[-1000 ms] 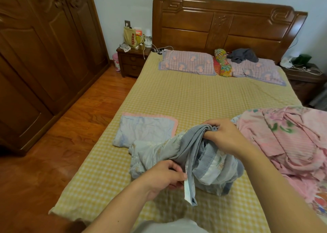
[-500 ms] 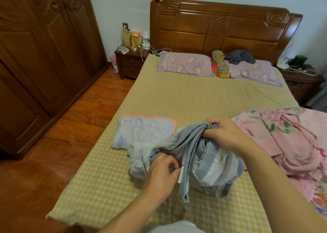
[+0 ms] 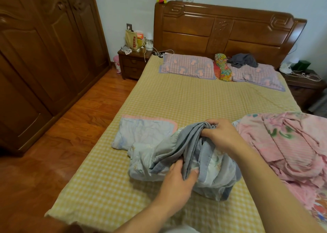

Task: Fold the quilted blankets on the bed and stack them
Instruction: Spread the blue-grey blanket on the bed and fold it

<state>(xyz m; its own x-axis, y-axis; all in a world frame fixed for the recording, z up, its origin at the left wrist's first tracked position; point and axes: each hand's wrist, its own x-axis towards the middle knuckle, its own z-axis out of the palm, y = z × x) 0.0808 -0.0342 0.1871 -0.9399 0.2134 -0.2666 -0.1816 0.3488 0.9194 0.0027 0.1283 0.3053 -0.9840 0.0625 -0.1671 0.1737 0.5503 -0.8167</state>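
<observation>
My right hand (image 3: 223, 135) grips the top of the bunched grey-blue quilted blanket (image 3: 184, 160) — left hand (image 3: 178, 181) pinches a fold lower down. I read no label. It sits crumpled mid-bed (image 3: 194, 100), pink blanket (image 3: 290, 144) rumpled just beside.

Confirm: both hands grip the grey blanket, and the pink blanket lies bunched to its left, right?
Not quite. Both hands, left hand and right hand, do grip the grey blanket, but the head view shows the pink blanket bunched to its right.
</observation>
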